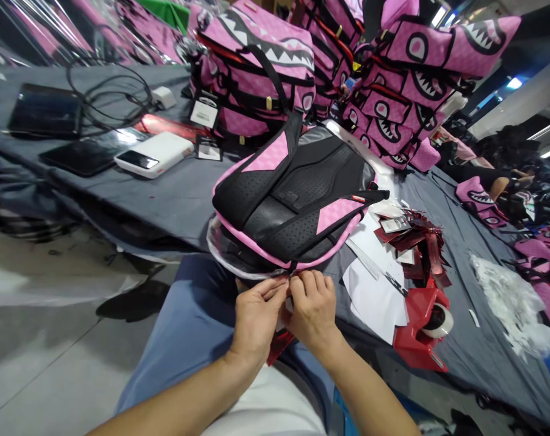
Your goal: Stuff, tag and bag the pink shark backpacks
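A pink and black backpack [297, 194] lies back-side up on the grey table [175, 194], inside a clear plastic bag [224, 257] whose open edge hangs over the near table edge. My left hand [256, 318] and my right hand [311, 306] meet at that edge, fingers pinched together on the plastic and a small piece I cannot make out. A red tag [279, 346] hangs just below my hands.
A red tape dispenser [422, 330] stands right of my hands, beside white sheets [377, 290] and a pile of red hang tags [420, 245]. Pink shark-mouth backpacks [392, 79] are stacked behind. A white power bank [154, 154], tablets and cables lie at left.
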